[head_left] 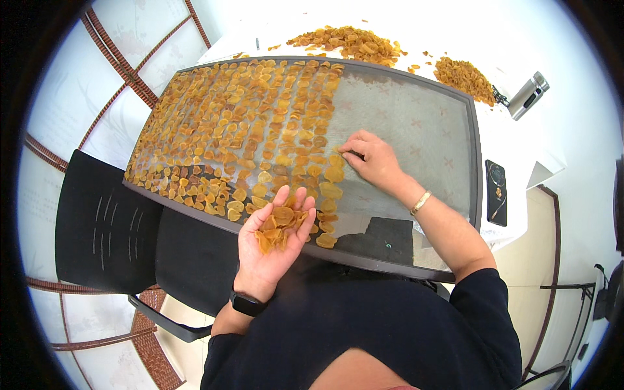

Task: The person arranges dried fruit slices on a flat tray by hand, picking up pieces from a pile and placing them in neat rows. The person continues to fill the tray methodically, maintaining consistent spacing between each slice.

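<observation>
My left hand (261,265) is palm up above the near edge of a mesh screen, cupping a small pile of translucent amber dried slices (282,222). Over the middle of the screen, my right hand (375,158) has thumb and forefinger pinched on a thin yellow slice (335,149) at the right end of the laid-out slices. Close rows of dried slices (234,122) cover the left part of the dark-framed mesh screen (404,122). The last row, beside my right fingers, runs from mid-screen to the near edge. My left forearm hides part of the frame.
Beyond the screen, a large heap of slices (356,44) and a smaller heap (463,78) lie on a white table. A steel tumbler (529,95) and a smartphone (496,192) are at the right. A black chair (107,219) stands left, before a folding screen (58,117).
</observation>
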`<state>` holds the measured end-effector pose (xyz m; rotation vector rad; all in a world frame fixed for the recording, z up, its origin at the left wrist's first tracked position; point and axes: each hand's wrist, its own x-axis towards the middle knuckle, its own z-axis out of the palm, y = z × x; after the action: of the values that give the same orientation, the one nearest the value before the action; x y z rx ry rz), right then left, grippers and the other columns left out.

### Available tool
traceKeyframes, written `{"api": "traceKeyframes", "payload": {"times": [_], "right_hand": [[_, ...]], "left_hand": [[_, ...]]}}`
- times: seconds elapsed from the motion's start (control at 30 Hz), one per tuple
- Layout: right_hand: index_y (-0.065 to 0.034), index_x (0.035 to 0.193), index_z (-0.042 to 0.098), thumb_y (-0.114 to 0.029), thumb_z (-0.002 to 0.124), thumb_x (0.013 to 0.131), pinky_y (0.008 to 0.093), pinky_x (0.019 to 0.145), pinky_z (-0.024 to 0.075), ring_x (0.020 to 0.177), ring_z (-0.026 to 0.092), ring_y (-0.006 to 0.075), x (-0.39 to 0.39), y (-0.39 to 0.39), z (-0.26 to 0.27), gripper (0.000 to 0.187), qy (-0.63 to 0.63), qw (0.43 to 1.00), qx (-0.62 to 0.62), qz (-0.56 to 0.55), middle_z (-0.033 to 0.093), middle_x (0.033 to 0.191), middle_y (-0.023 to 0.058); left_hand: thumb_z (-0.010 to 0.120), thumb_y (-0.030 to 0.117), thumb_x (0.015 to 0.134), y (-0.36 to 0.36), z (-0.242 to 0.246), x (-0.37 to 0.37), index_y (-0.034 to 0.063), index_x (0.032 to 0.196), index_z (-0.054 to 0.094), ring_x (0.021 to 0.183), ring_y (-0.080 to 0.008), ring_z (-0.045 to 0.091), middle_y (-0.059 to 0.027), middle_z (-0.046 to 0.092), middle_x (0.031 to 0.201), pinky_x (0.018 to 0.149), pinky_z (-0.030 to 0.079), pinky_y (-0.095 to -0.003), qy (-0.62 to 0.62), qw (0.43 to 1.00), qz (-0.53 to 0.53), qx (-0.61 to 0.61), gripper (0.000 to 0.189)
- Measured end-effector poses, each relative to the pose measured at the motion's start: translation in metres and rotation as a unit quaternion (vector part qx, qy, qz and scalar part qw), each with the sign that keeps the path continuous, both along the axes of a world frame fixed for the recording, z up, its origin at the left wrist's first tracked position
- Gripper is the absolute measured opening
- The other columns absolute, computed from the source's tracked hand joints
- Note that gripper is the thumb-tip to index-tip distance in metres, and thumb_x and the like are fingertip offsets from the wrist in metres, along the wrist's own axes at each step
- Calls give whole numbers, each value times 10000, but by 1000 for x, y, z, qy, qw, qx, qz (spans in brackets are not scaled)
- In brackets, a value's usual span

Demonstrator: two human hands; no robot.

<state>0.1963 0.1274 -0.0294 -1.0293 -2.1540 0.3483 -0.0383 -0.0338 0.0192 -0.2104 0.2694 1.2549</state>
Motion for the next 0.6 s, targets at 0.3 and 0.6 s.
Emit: {"api": "traceKeyframes", "payload": {"times": [0.3,0.6], "right_hand": [[-80,940,724,-88,694,862,357,777,533,914,652,260,0,3,-4,84,-3,1000,21,9,684,966,53],[-93,936,715,-90,667,870,381,788,541,938,652,273,-1,6,-10,82,27,999,19,20,690,992,37]], "left_hand": [[490,162,981,13,-6,5,9,1261,616,1320,-364,478,-207,541,1387,1149,377,-483,-4,1000,-20,10,343],[463,137,977,24,-11,10,48,1329,580,1389,-331,415,-170,504,1443,1181,331,-468,-3,1000,-19,7,381]]}}
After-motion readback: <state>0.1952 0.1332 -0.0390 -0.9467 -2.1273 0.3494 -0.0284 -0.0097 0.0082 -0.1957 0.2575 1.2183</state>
